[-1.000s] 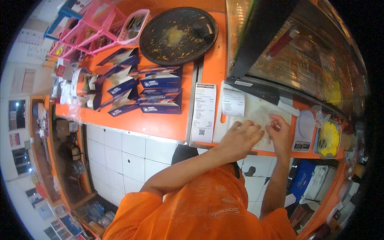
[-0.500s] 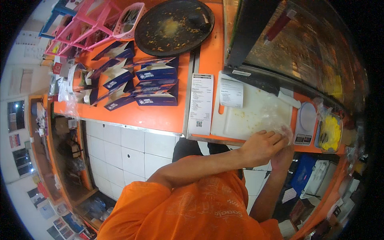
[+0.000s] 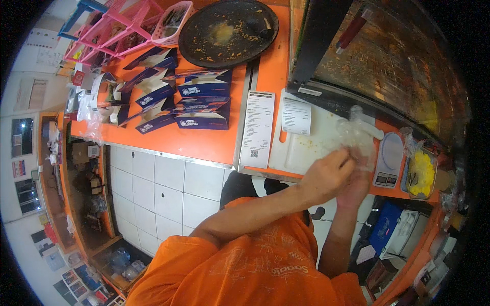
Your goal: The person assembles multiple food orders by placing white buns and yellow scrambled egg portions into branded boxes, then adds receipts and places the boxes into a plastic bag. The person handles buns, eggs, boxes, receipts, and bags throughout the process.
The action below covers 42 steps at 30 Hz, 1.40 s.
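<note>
Over the near right part of the white cutting board, my two hands are close together. My left hand reaches across from the left, fingers pinched on the lower end of a clear, crumpled plastic bag. Just beside and below it is my right hand, its fingers partly hidden behind the left; they look closed on the same bag. The bag stands up above my hands, over the board, near the white handle of a tool. Its contents cannot be made out.
Two printed paper slips lie on and beside the board. To the right are a kitchen scale and a tub of yellow food. Open blue cartons, a dark round pan and pink baskets occupy the left counter. A glass case borders the back.
Both hands have drawn slightly left and toward me. The plastic bag now rises upright above them, where it was spread lower over the board. The view has shifted slightly.
</note>
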Tool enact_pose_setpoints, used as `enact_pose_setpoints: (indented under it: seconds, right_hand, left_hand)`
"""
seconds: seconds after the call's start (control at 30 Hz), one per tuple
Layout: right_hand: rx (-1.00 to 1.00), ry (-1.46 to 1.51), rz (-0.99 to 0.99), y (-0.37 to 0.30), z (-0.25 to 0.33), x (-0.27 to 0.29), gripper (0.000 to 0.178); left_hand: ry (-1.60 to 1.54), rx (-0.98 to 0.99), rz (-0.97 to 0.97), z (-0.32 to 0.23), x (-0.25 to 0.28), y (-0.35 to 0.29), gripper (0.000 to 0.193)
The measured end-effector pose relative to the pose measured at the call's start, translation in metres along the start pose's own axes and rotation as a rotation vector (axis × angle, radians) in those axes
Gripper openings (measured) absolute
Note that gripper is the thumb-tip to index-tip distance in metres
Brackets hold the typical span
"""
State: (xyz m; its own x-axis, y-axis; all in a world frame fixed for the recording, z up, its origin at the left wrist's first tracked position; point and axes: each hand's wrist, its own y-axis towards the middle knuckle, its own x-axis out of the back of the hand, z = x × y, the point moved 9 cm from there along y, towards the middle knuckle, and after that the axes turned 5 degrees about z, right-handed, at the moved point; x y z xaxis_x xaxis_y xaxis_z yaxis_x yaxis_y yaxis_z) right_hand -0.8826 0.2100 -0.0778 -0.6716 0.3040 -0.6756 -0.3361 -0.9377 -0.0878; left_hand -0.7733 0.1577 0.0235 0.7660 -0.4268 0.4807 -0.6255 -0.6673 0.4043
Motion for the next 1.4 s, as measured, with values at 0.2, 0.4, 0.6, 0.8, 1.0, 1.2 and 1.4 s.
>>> enact_pose_setpoints:
  seconds: [0.2, 0.4, 0.6, 0.8, 1.0, 1.2, 1.4]
  right_hand:
    - [0.461, -1.468, -0.039, -0.012, 0.032, -0.048, 0.018]
    - [0.495, -1.307, 0.091, -0.001, 0.048, -0.043, 0.047]
    - [0.419, -1.762, -0.1, -0.001, 0.041, -0.019, 0.046]
    - [0.266, -1.039, -0.025, 0.003, 0.03, 0.005, 0.05]
    - [0.108, -0.299, -0.128, 0.031, 0.041, 0.036, 0.064]
    - [0.139, 0.23, -0.269, 0.014, 0.057, 0.006, 0.081]
    - [0.115, -0.069, -0.257, 0.003, 0.047, -0.053, 0.079]
  left_hand:
    - [0.124, 0.103, 0.048, 0.007, 0.008, 0.029, 0.023]
    - [0.023, 0.085, 0.056, -0.002, 0.006, 0.035, 0.021]
    - [-0.052, -0.092, 0.057, -0.021, 0.002, 0.03, 0.02]
    - [-0.01, -0.079, 0.155, -0.03, -0.023, 0.022, 0.02]
    - [-0.272, -0.323, 0.29, -0.059, -0.039, -0.013, 0.026]
    - [-0.247, 0.024, 0.038, -0.007, -0.008, -0.008, 0.033]
    - [-0.117, 0.039, 0.138, 0.006, -0.018, 0.024, 0.031]
